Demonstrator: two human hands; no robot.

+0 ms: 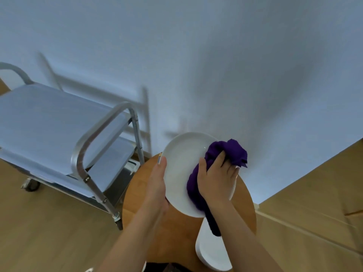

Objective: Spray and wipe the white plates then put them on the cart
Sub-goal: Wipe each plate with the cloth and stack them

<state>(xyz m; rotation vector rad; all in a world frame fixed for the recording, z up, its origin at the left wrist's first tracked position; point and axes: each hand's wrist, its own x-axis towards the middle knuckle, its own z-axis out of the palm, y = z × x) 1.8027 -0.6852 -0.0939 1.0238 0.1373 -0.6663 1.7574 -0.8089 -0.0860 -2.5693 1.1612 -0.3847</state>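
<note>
My left hand (160,180) grips the white plate's (179,165) left rim, my right hand (217,178) presses the purple cloth (196,185) on it; the cart (49,122) stands left.

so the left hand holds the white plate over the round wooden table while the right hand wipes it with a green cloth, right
Not quite: the cloth is purple, not green, as the head view shows. The rest stands: the left hand holds the white plate over the round wooden table while the right hand wipes it.
</note>
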